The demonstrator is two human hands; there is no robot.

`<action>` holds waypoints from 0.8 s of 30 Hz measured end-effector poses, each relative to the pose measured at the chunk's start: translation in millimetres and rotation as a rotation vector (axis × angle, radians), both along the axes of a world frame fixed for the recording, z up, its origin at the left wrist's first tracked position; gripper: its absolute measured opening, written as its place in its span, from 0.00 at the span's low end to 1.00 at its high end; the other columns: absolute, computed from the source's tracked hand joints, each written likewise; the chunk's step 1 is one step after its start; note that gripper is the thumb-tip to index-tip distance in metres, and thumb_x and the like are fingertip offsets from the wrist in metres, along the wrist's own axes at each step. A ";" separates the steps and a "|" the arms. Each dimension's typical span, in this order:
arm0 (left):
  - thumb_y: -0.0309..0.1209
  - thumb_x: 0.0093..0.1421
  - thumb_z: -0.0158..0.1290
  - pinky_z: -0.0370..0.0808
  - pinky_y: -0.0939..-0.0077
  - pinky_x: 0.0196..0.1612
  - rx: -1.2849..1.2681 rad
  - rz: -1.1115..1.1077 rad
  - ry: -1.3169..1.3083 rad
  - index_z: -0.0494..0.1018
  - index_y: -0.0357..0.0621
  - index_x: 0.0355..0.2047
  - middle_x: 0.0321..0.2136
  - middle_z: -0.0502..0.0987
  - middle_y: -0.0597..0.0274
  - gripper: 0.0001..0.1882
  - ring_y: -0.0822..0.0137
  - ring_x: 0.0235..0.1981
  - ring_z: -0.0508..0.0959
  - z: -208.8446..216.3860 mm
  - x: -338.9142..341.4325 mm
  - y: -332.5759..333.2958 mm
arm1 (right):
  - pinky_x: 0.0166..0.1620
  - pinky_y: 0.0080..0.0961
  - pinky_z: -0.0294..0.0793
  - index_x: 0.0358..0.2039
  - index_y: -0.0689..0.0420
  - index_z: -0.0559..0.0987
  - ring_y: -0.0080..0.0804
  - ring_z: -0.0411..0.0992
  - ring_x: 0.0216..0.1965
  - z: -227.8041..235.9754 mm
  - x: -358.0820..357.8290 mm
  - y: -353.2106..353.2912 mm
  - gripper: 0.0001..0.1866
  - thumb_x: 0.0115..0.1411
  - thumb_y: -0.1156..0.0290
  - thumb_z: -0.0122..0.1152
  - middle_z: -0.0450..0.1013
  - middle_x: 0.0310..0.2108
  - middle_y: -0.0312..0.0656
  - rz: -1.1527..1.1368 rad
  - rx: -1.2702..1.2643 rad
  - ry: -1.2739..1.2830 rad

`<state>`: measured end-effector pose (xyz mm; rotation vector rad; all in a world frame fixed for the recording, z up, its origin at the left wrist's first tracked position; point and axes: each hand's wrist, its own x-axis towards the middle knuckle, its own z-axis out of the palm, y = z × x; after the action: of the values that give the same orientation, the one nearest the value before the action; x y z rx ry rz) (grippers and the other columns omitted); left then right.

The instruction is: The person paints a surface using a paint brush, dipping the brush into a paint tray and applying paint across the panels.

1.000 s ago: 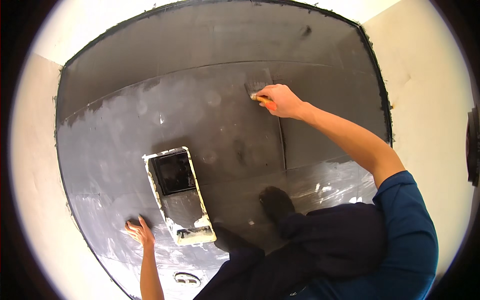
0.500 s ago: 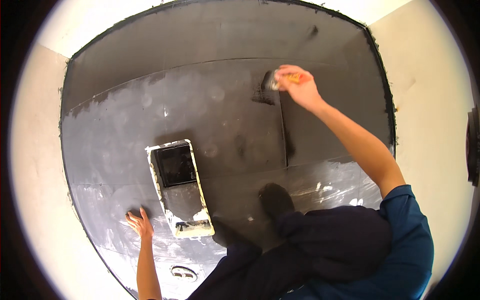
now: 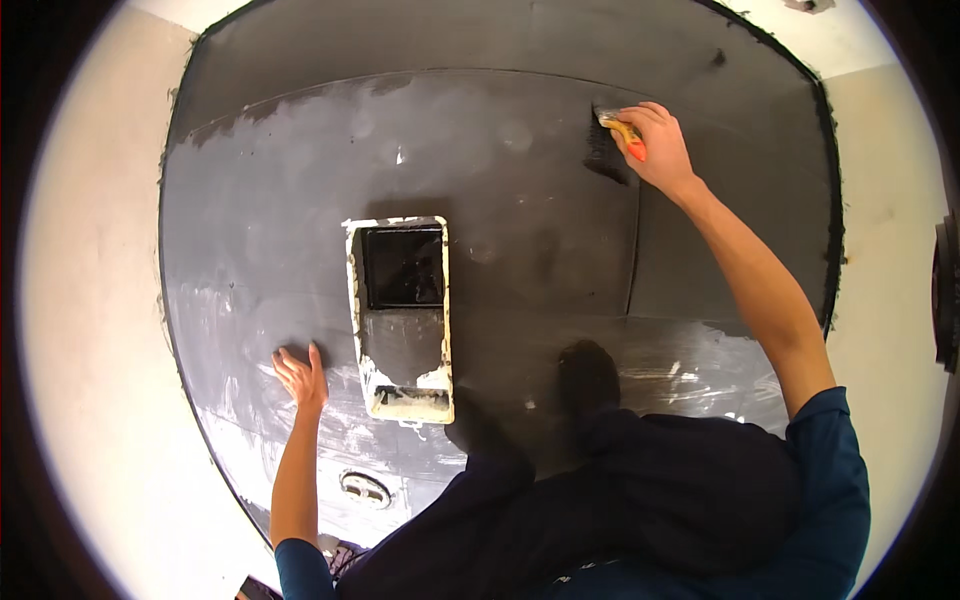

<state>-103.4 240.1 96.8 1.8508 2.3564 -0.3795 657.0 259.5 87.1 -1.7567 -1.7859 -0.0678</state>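
Note:
My right hand [image 3: 660, 148] grips a paintbrush [image 3: 624, 128] with a yellow and red handle. Its bristles meet the dark-coated floor [image 3: 520, 230] at the upper right, by a wet black patch [image 3: 603, 158]. At the lower left, my left hand [image 3: 303, 378] rests on the floor with fingers apart and nothing held. Between the hands, nearer the left, lies a paint tray [image 3: 448, 340] with a pale, paint-smeared rim. Black liquid paint [image 3: 405, 268] fills its far well, and whitish residue marks its near end.
Pale walls [image 3: 90, 320] bound the floor left and right, with ragged black paint along their base. A round fitting [image 3: 365, 490] is set in the floor at the lower left. Whitish streaks [image 3: 690, 375] mark the nearer floor. My dark-clad legs [image 3: 650, 480] fill the lower middle.
The view has shifted, so floor and tray appear farther up and right. My right hand has turned the brush, its handle now slanting toward me. The black patch looks longer.

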 end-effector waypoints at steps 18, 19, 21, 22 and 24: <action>0.67 0.72 0.37 0.50 0.44 0.75 -0.004 0.032 0.100 0.45 0.28 0.75 0.76 0.42 0.37 0.53 0.41 0.77 0.43 -11.8 2.9 3.9 | 0.38 0.39 0.78 0.37 0.62 0.83 0.51 0.79 0.33 26.0 -31.0 -68.1 0.12 0.55 0.69 0.71 0.79 0.31 0.49 0.111 -0.424 0.376; 0.67 0.71 0.38 0.50 0.43 0.75 -0.003 0.045 0.101 0.45 0.28 0.75 0.76 0.42 0.38 0.53 0.41 0.77 0.43 -11.2 4.3 4.2 | 0.36 0.38 0.77 0.37 0.61 0.83 0.49 0.79 0.32 26.9 -36.0 -75.7 0.12 0.56 0.69 0.72 0.79 0.29 0.49 0.131 -0.393 0.374; 0.67 0.71 0.39 0.50 0.43 0.75 -0.003 0.069 0.104 0.45 0.29 0.75 0.76 0.43 0.38 0.53 0.41 0.77 0.43 -10.2 4.4 1.1 | 0.35 0.37 0.77 0.37 0.61 0.83 0.47 0.78 0.30 37.0 -47.0 -88.6 0.11 0.56 0.69 0.72 0.78 0.28 0.49 0.135 -0.486 0.437; 0.67 0.71 0.39 0.50 0.43 0.75 -0.002 0.068 0.108 0.45 0.29 0.75 0.76 0.43 0.37 0.53 0.40 0.77 0.43 -9.4 2.5 1.5 | 0.35 0.36 0.76 0.36 0.61 0.83 0.46 0.78 0.29 42.6 -53.5 -94.2 0.11 0.56 0.68 0.72 0.78 0.27 0.48 0.138 -0.578 0.505; 0.66 0.71 0.40 0.50 0.43 0.75 -0.002 0.089 0.127 0.46 0.29 0.75 0.75 0.43 0.37 0.53 0.40 0.77 0.44 -5.7 3.3 -0.1 | 0.33 0.33 0.76 0.34 0.61 0.83 0.43 0.77 0.27 54.0 -62.9 -101.0 0.09 0.59 0.68 0.72 0.78 0.25 0.47 0.162 -0.616 0.543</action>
<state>-100.1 239.9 91.1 1.7627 2.5088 -0.5027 594.2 158.4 141.1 -1.7689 -1.6094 1.0240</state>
